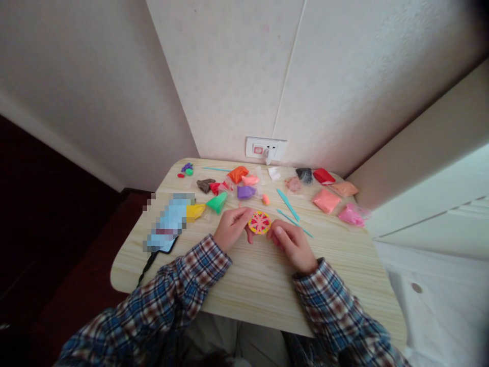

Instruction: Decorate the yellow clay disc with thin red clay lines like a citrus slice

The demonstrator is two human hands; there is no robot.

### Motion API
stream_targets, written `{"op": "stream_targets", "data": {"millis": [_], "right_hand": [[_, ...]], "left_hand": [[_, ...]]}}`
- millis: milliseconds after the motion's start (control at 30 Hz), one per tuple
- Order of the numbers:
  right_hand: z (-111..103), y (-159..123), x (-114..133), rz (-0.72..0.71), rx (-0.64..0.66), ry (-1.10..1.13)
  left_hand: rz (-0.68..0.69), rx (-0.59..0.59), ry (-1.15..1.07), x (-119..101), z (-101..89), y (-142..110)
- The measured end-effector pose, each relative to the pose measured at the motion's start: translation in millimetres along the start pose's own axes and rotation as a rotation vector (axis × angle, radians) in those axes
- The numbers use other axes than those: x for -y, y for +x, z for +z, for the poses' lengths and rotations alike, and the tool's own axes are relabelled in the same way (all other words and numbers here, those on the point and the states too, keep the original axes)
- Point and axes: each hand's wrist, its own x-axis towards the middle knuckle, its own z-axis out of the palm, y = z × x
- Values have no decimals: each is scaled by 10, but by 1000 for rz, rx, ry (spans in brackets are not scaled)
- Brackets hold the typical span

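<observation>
A round clay disc (260,223) with a yellow rim and a pink and red wedge pattern is held up over the middle of the table. My left hand (233,228) pinches its left edge, thumb on top and fingers beneath. At the right edge, my right hand (293,244) has its fingers curled and closed against the disc; its fingertips are partly hidden. Just beyond lie a small orange and pink clay piece (266,199), a thin turquoise modelling tool (294,223) and a wider turquoise clay knife (288,205).
Bags of clay lie along the back: green (217,203), yellow (195,211), purple (245,191), orange (238,174), black (304,175), coral (326,200) and pink (351,215). A phone (168,244) with a cable is at left. Small clay grapes (187,167) sit far left. A wall socket (265,148) is behind.
</observation>
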Motion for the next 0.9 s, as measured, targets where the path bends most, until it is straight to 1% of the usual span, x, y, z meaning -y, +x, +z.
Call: {"op": "stream_targets", "data": {"millis": [167,267,333,400,467,533,600,700,800,900], "right_hand": [[78,106,20,11,-28,113],[115,188,-16,27,-125,181],[150,258,-50,47,-210,238],[194,324,-75,62,-257,290],[236,364,-81,55,-250,331],[267,364,-69,32,-208,368],[284,330,-44,17,-157,400],[289,263,3,10,-109,395],[288,223,38,2,-100,380],[279,209,47,-5,-134,392]], "left_hand": [[25,30,3,-52,21,102],[59,23,-24,-79,10,194],[69,49,-46,-85,-14,242],[70,89,-57,-79,-46,270],[58,119,-76,-69,-77,276],[30,132,-110,-62,-99,264],[-3,136,-132,-65,-109,239],[-7,144,-133,-93,-106,198],[-3,162,-140,-123,-102,173],[-13,158,-148,-126,-106,164]]}}
